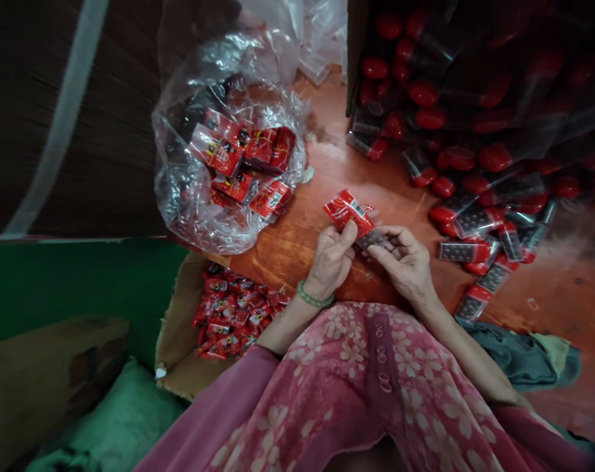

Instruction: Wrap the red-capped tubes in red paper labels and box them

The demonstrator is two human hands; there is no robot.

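Observation:
Between my hands is a red printed packet point(344, 208) with a barcode, its lower part around a clear container of dark pieces. My left hand point(331, 257), with a green beaded bracelet at the wrist, grips the packet from the left, thumb on top. My right hand point(404, 261) pinches the clear lower end point(373, 241) between thumb and fingers. To the left, an open clear plastic bag point(179, 196) holds several red printed packets point(223, 154). On the right lie many clear containers with red caps point(472, 250), filled with dark pieces.
A cardboard box point(177, 328) of small red packets point(238, 314) stands at lower left. Clear plastic sleeves point(322, 39) lie at the top. A dark cloth point(518, 357) rests at the right edge of the orange surface point(287, 242). A green sack point(125, 413) is at lower left.

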